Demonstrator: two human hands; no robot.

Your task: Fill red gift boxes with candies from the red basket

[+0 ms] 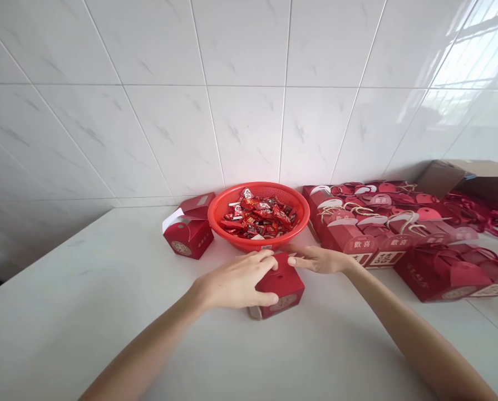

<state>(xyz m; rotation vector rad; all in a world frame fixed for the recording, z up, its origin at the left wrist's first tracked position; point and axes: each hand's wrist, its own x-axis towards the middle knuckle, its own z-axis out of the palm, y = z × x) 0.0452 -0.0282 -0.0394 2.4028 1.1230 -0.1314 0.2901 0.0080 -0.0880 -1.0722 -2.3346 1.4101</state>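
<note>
Left hand (pixel 240 281) half-curled, clasping the red box (pixel 289 287) inside the table's back edge (pixel 144 207); right hand (pixel 321 260) loosely open against it—lopsided pressure could crease it!

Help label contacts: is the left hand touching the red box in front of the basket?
Touching: the head view shows the left hand on the red box, fingers over its top, thumb against its front.

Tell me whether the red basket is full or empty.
Partly filled: wrapped sweets lie heaped inside the red basket, while its bare inner wall shows along the far side.
</note>
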